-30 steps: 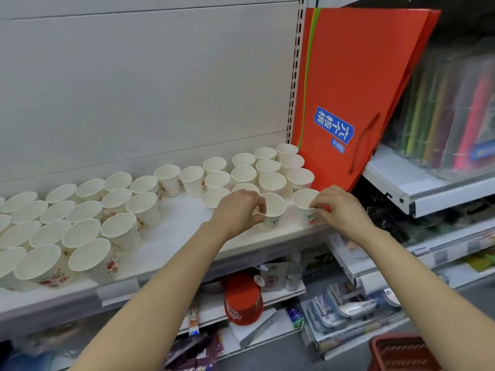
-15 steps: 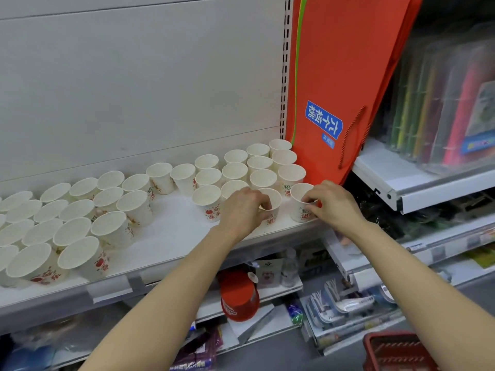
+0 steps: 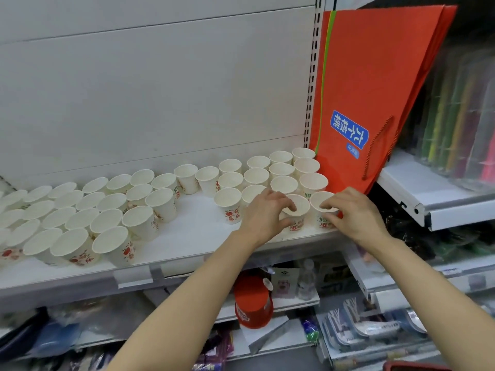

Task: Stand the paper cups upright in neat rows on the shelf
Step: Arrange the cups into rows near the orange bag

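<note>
Fingers (image 3: 288, 203) of the left hand (image 3: 263, 214) curl round one white paper cup with red print (image 3: 297, 210); the right hand (image 3: 353, 214) pinches its neighbouring white paper cup (image 3: 320, 207). Both stand upright, touching, at the front of the white metal shelf (image 3: 187, 245), beside an orange paper bag (image 3: 375, 76).

Matt white paper cups with red printed apples (image 3: 117, 243) fill the smooth, painted white metal shelf (image 3: 187, 236), its finish faintly satin under the light. Behind, the pale grey back panel (image 3: 160, 89) looks flat and matt. To the right, a big orange paper gift bag (image 3: 375, 76) shows a fine ribbed texture, with a twisted cord handle (image 3: 375, 145) and a glossy blue label (image 3: 349, 133).
</note>
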